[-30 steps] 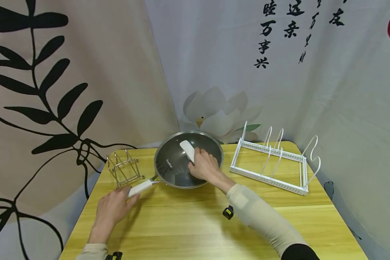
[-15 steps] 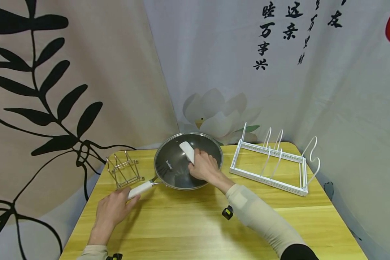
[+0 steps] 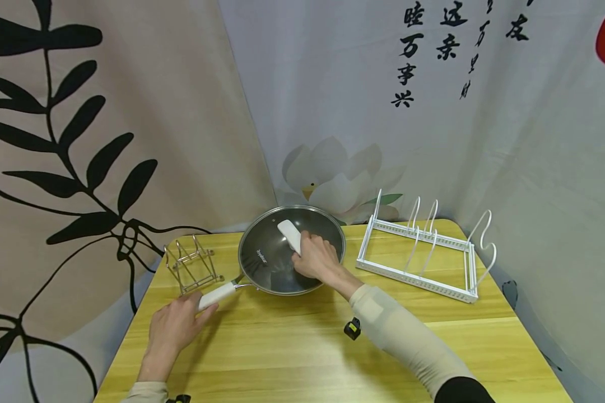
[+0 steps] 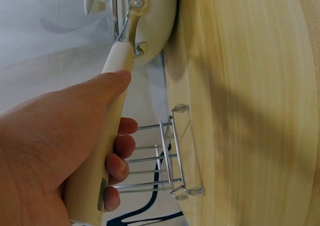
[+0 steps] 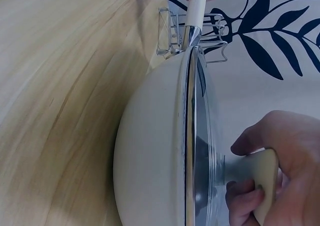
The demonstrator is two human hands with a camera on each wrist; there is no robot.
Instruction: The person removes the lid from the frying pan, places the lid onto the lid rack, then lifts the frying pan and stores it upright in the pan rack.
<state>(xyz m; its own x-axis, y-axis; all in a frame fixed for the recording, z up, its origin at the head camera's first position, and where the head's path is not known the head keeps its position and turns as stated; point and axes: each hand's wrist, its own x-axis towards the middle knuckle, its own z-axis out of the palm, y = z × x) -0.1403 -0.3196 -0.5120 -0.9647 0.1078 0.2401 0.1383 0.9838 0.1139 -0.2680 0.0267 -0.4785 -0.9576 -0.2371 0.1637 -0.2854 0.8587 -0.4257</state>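
A cream wok point(image 5: 150, 151) stands on the table with a glass lid point(image 3: 267, 235) over it. My left hand point(image 3: 173, 327) grips the wok's long handle point(image 4: 95, 171), its fingers wrapped underneath and the thumb along the top. On the lid, my right hand point(image 3: 319, 258) holds the pale lid knob point(image 3: 289, 235), with thumb and fingers curled about it in the right wrist view. The lid sits level on the wok's rim, as far as the side view shows.
A small metal wire rack point(image 3: 194, 266) stands left of the wok, close behind my left hand. To the right lies a white rack point(image 3: 418, 282) with upright wire dividers. Patterned curtains point(image 3: 181, 112) hang right behind the wooden table point(image 3: 282, 358).
Both hands keep their grip on the handle and the knob, and the wok stays in place. Only the head view shifts very slightly.
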